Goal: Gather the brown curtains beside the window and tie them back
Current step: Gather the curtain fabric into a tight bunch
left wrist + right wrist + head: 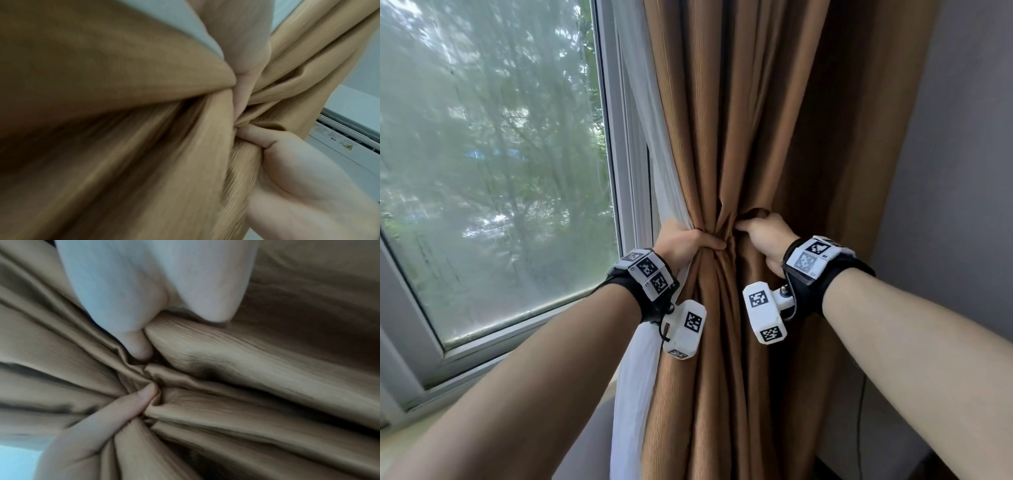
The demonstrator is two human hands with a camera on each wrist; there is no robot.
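Observation:
The brown curtain (pixel 750 137) hangs right of the window, pinched into a narrow waist at mid-height. My left hand (pixel 688 245) wraps that waist from the left, thumb across the front folds. My right hand (pixel 763 236) grips the folds from the right, fingers curled into the fabric. In the left wrist view the left hand (pixel 246 104) squeezes the bunched brown curtain (pixel 123 113). In the right wrist view the right hand (pixel 146 369) pinches the brown curtain (pixel 246 369) between its fingers and thumb. No tie-back shows in any view.
A white sheer curtain (pixel 650 144) hangs between the brown one and the window (pixel 493 164). A grey wall (pixel 955 171) stands to the right. A white sill (pixel 493 356) runs below the glass. The left wrist view shows a white air-conditioning unit (pixel 345 139).

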